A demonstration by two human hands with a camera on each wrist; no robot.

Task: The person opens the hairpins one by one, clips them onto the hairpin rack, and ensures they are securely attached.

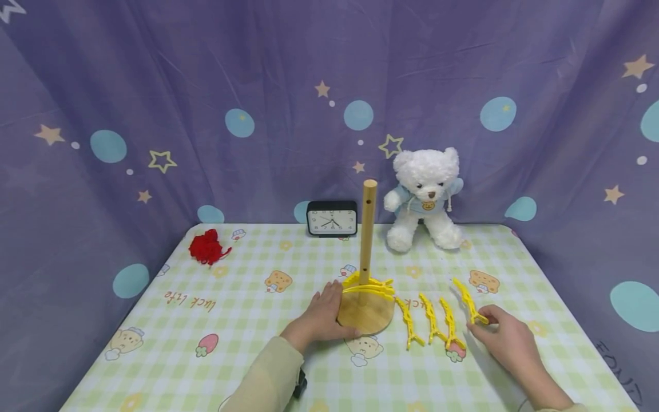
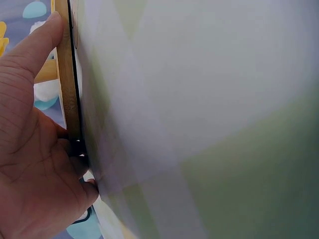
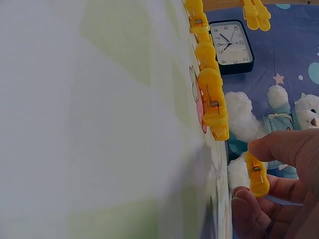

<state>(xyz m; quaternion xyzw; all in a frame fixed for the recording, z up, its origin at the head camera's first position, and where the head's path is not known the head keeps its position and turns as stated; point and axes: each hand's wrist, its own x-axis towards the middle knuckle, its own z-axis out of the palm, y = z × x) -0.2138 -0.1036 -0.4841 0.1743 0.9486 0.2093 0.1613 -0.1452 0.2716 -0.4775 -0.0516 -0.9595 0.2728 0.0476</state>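
A wooden stand, its upright post (image 1: 366, 234) rising from a round base (image 1: 365, 319), is on the table. My left hand (image 1: 320, 316) grips the base's left edge, thumb at the front; the left wrist view shows the thumb (image 2: 37, 47) and bent fingers against the rim. Low on the post sit yellow alligator hair clips (image 1: 368, 290). Between thumb and fingers, my right hand (image 1: 507, 340) pinches the handle end of another yellow hair clip (image 1: 467, 300), also seen in the right wrist view (image 3: 256, 172). Three more clips (image 1: 431, 319) lie between the base and that hand.
At the back, a black-framed clock (image 1: 332, 219) stands left of a white teddy bear (image 1: 424, 200) in a blue top. A tangle of red yarn (image 1: 207, 247) lies at the far left. Below everything is a checked tablecloth (image 1: 257, 257); a purple curtain (image 1: 288, 68) hangs behind.
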